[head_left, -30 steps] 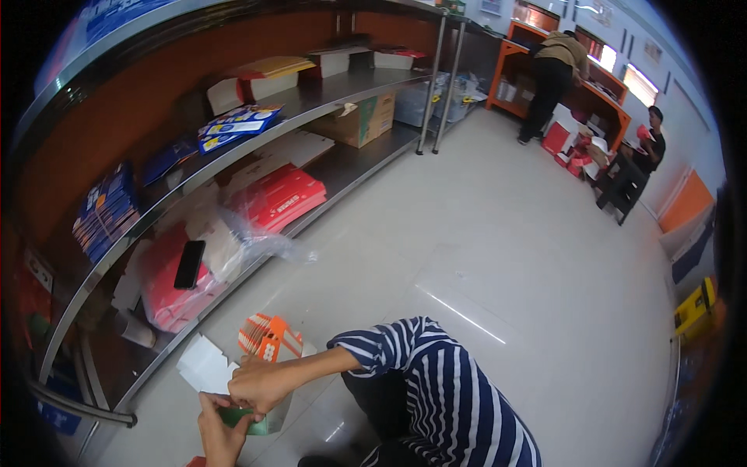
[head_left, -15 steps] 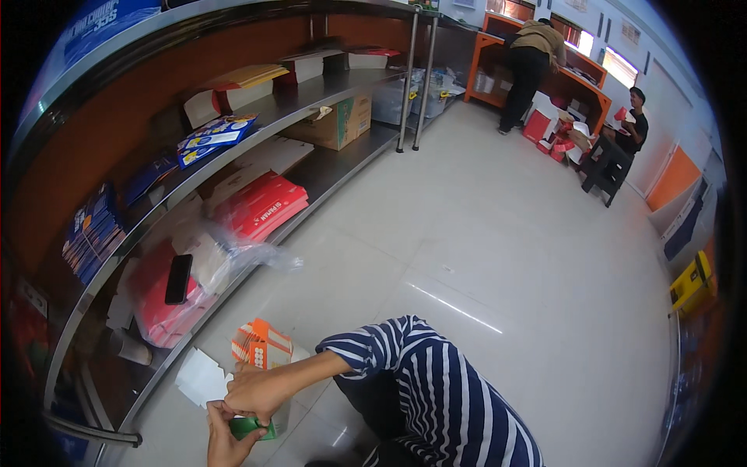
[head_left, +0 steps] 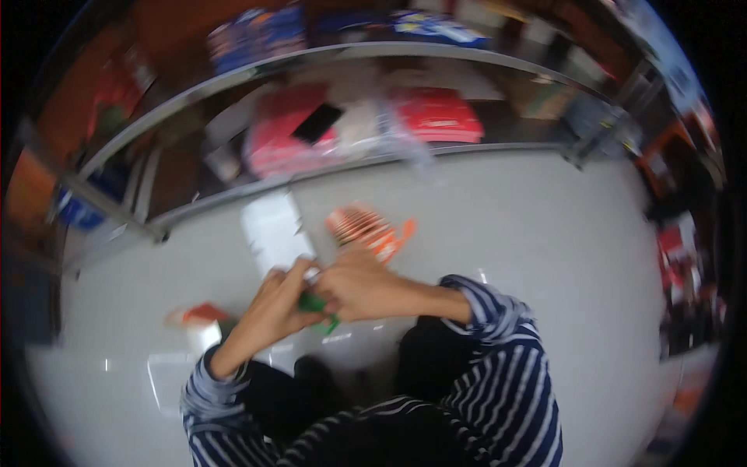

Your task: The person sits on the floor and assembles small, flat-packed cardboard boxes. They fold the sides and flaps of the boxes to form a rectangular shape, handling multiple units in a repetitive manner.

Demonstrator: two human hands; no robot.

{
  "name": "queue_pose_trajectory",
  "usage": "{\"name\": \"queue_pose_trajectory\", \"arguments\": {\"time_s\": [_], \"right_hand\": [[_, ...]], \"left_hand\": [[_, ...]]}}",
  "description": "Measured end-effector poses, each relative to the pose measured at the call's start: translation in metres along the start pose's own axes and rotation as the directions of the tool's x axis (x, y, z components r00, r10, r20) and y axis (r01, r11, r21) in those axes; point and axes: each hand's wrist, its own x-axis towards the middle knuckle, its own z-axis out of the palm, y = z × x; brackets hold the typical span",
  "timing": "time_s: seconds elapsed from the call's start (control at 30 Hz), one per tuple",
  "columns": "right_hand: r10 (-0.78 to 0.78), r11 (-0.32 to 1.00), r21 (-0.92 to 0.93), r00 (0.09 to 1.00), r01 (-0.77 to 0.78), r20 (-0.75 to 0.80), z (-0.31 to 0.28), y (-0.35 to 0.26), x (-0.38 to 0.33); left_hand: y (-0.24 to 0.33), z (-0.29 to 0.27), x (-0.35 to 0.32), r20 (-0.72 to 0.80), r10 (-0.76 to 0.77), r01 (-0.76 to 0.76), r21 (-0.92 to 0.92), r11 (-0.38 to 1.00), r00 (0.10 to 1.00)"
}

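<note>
Close together over the floor, my left hand (head_left: 274, 305) and my right hand (head_left: 354, 286) are both closed on a small green carton (head_left: 314, 305). My fingers cover most of it, and motion blurs its shape. Just beyond them a flat white carton (head_left: 274, 232) lies on the floor, unfolded. To its right sits a stack of orange-and-white striped cartons (head_left: 364, 227), near the back of my right hand. An orange-and-white piece (head_left: 201, 316), blurred, is on the floor left of my left forearm.
A metal shelf (head_left: 334, 162) runs along the far side. Its lower level holds red flat packs (head_left: 436, 114), plastic wrap (head_left: 405, 144) and a black phone (head_left: 317, 123). Blue packs (head_left: 257, 37) sit higher up. Red-and-white boxes (head_left: 678, 253) stand at the right.
My view has swung left and down, so both forearms and the shelf front now show. My hands still hold the green carton together.
</note>
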Motion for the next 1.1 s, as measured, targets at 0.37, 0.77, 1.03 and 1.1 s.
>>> {"name": "queue_pose_trajectory", "arguments": {"time_s": [0.37, 0.77, 1.03, 1.1], "right_hand": [[0.13, 0.986, 0.16, 0.837, -0.051, -0.531, -0.046, 0.044, 0.01], [0.317, 0.638, 0.768, 0.889, 0.058, -0.331, -0.029, 0.04, 0.017], [0.315, 0.812, 0.582, 0.809, 0.041, -0.497, -0.024, 0.015, 0.012], [0.386, 0.714, 0.698, 0.798, 0.059, -0.463, -0.023, 0.014, 0.013]], "left_hand": [[-0.01, -0.033, -0.007, 0.077, -0.109, 0.12, -0.163, 0.979, 0.991], [-0.014, -0.025, 0.002, -0.395, -0.016, -0.039, -0.133, 0.99, 0.918], [-0.012, -0.015, 0.001, -0.667, 0.217, -0.207, 0.097, 0.974, 0.712], [-0.011, -0.013, 0.001, -0.652, 0.448, -0.269, 0.36, 0.893, 0.612]]}}
